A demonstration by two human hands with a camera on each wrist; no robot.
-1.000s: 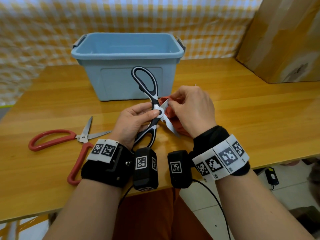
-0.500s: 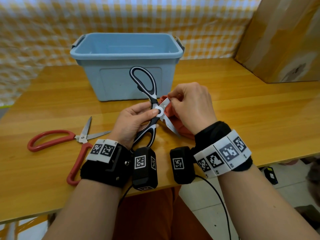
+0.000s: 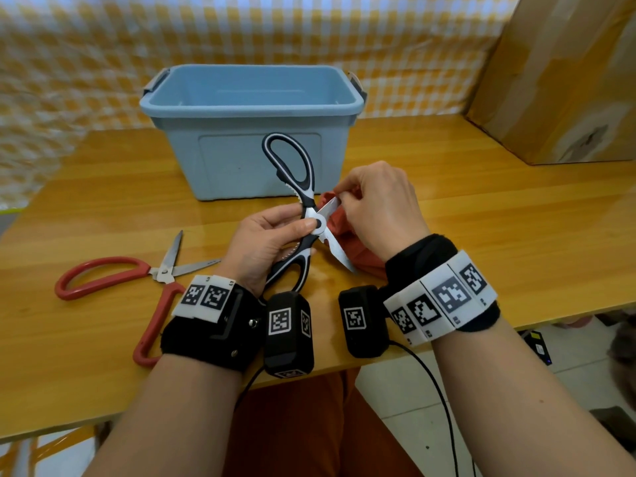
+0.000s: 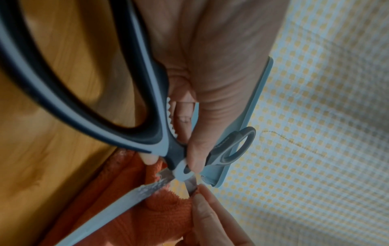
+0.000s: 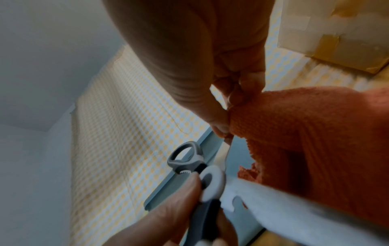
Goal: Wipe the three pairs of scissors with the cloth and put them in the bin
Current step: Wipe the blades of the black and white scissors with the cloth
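Note:
My left hand [image 3: 272, 235] grips the black-and-white scissors [image 3: 303, 187] near their pivot, thumb on the round screw cap, blades spread apart. My right hand [image 3: 375, 204] pinches the orange cloth [image 3: 354, 249] around the upper blade close to the pivot. In the left wrist view the scissors [image 4: 145, 126] cross the orange cloth [image 4: 164, 214]; the right wrist view shows the cloth [image 5: 305, 149] bunched under my fingers. A red-handled pair of scissors [image 3: 137, 280] lies open on the table to the left. The light blue bin [image 3: 251, 129] stands behind. I see no third pair.
The wooden table [image 3: 481, 208] ends close to my wrists. A large cardboard box [image 3: 568, 80] stands at the back right. A yellow checked curtain [image 3: 86, 56] hangs behind the bin. Cables trail from the wrist cameras over the table edge.
My right hand has slid the cloth a little along the upper blade, away from the pivot. The left hand and scissors stay almost still.

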